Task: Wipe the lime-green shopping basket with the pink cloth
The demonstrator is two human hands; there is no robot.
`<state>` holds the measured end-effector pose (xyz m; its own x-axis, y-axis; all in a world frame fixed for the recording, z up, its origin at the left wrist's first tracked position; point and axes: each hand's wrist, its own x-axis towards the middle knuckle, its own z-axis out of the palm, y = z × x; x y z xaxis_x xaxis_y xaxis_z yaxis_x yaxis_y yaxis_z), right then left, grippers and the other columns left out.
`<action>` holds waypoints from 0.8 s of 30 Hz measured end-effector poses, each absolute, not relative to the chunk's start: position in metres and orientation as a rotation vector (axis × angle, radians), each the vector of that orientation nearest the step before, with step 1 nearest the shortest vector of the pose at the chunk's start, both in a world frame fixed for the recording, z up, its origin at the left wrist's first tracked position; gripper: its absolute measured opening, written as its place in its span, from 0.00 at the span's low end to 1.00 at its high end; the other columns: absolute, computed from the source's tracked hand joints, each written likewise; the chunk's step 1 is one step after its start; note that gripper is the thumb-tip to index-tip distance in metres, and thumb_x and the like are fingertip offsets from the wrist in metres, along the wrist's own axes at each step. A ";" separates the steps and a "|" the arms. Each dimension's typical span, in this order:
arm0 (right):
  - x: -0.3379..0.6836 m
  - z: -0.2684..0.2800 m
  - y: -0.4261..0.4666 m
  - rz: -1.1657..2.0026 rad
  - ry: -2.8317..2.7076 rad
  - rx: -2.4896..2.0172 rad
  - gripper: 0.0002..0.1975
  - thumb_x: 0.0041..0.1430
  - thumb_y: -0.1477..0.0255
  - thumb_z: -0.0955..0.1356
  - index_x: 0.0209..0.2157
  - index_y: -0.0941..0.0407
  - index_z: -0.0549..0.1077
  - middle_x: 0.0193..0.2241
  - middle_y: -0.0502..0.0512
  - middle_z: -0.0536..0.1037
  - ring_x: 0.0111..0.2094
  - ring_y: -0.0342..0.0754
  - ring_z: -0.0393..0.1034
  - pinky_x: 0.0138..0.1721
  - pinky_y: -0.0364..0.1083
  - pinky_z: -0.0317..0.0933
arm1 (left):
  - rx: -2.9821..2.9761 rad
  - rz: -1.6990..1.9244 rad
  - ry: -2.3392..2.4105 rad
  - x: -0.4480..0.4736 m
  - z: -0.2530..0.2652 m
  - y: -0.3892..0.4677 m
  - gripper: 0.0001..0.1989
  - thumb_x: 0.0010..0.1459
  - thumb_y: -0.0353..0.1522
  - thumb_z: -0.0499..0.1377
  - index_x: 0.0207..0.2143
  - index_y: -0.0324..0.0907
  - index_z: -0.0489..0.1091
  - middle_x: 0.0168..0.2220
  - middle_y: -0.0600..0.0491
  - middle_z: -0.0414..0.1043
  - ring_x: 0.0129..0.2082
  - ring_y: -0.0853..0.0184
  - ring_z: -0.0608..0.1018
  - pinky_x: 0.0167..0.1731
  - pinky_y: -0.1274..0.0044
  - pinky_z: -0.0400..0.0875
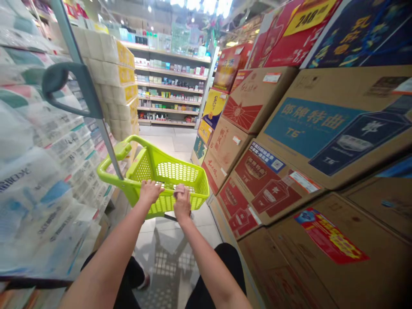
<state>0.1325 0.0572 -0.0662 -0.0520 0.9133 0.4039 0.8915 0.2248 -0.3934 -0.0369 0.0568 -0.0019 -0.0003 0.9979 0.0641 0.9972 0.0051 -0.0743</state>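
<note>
A lime-green plastic rolling shopping basket [154, 206] stands in front of me, its side walls pierced with rows of slots. My left hand [150, 192] is hooked over its near rim, the fingers reaching to the inside. Farther right along the same rim, my right hand [183, 206] is closed around a small crumpled pinkish cloth [180, 189], pressed at the edge. From the basket's left end rises a long grey pull handle [73, 92] with a looped grip, leaning up and left. Few fingers of the right hand show.
Stacked cartons [277, 201] wall the right side closely. Wrapped paper packs [48, 180] and a tall stack of tissue bundles [112, 81] line the left. Shelves of small goods [170, 86] stand beyond the tiled floor [174, 143]. My legs are close below.
</note>
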 end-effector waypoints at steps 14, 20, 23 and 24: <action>0.111 -0.068 0.052 0.098 -1.746 -1.645 0.22 0.56 0.84 0.60 0.49 0.57 0.73 0.51 0.65 0.63 0.51 0.55 0.61 0.48 0.49 0.61 | -2.162 -0.028 -2.157 -0.040 -0.001 0.044 0.22 0.65 0.45 0.44 0.43 0.45 0.73 0.43 0.44 0.73 0.47 0.56 0.68 0.48 0.63 0.53; 0.093 -0.081 0.044 0.073 -1.900 -1.407 0.25 0.56 0.82 0.61 0.53 0.54 0.70 0.54 0.63 0.63 0.52 0.54 0.59 0.45 0.47 0.63 | -2.182 -0.030 -2.133 -0.049 -0.002 0.043 0.21 0.66 0.44 0.44 0.43 0.45 0.73 0.43 0.44 0.73 0.46 0.56 0.68 0.47 0.64 0.53; 0.143 -0.085 0.056 0.046 -1.746 -1.557 0.22 0.58 0.82 0.58 0.50 0.55 0.71 0.50 0.61 0.66 0.49 0.51 0.62 0.42 0.46 0.64 | -2.185 -0.028 -2.137 -0.053 -0.003 0.042 0.23 0.66 0.46 0.43 0.42 0.45 0.73 0.43 0.44 0.73 0.46 0.56 0.68 0.47 0.64 0.53; 0.158 -0.086 0.060 0.044 -1.694 -1.594 0.22 0.58 0.82 0.57 0.49 0.55 0.71 0.48 0.61 0.66 0.47 0.50 0.63 0.41 0.46 0.64 | -2.184 -0.030 -2.138 -0.053 -0.003 0.041 0.23 0.66 0.46 0.43 0.42 0.46 0.73 0.43 0.44 0.73 0.46 0.57 0.68 0.47 0.64 0.53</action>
